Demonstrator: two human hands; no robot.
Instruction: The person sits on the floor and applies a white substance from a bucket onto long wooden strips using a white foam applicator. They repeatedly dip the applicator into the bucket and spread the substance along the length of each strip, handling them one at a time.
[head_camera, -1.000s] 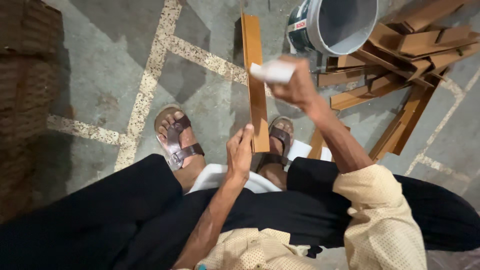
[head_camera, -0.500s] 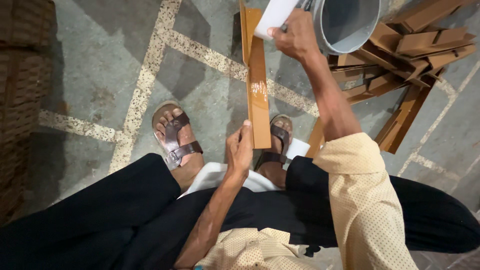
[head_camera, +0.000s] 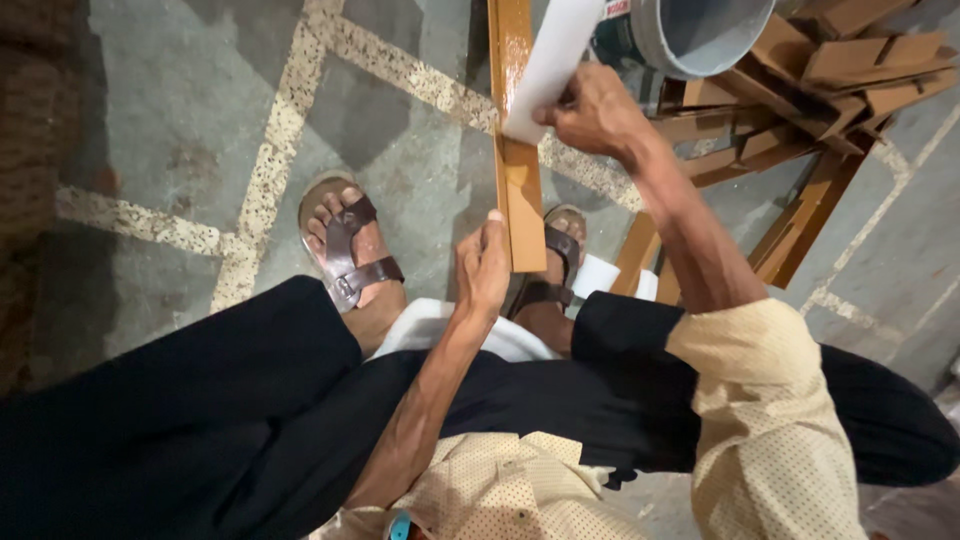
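Observation:
My left hand (head_camera: 482, 268) grips the near end of a long orange-brown wooden strip (head_camera: 517, 150), which runs away from me to the top edge of the view. The strip's far part looks glossy and wet. My right hand (head_camera: 590, 108) holds a white folded pad (head_camera: 550, 62) pressed against the strip's right side, well beyond my left hand. I sit with black trousers and brown sandals (head_camera: 345, 250) on a stone floor.
A grey bucket (head_camera: 700, 35) lies at the top right beside a pile of several orange-brown wooden pieces (head_camera: 800, 110). More strips lean by my right foot (head_camera: 640, 250). A white seat edge (head_camera: 425, 325) shows between my legs. A dark woven surface fills the left edge.
My right hand has moved the white pad further up the strip, away from me. The left hand keeps its hold on the near end.

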